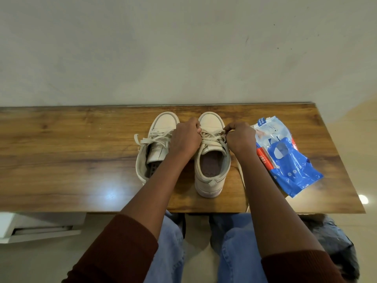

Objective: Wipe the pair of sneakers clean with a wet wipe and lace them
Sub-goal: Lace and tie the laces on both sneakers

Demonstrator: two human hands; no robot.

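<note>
Two off-white sneakers stand side by side on the wooden table [61,160], toes toward the wall. The left sneaker [157,139] has loose laces spilling over its side. Over the right sneaker [212,160] both hands work at the lace [213,136]. My left hand [185,137] pinches the lace at the shoe's left eyelets. My right hand [240,137] pinches the lace at the right eyelets. One lace end [242,180] trails down the table and over its front edge.
A blue and white wet wipe pack [283,152] lies on the table to the right of the shoes, near the right edge. A wall stands right behind the table. My knees in jeans are under the front edge.
</note>
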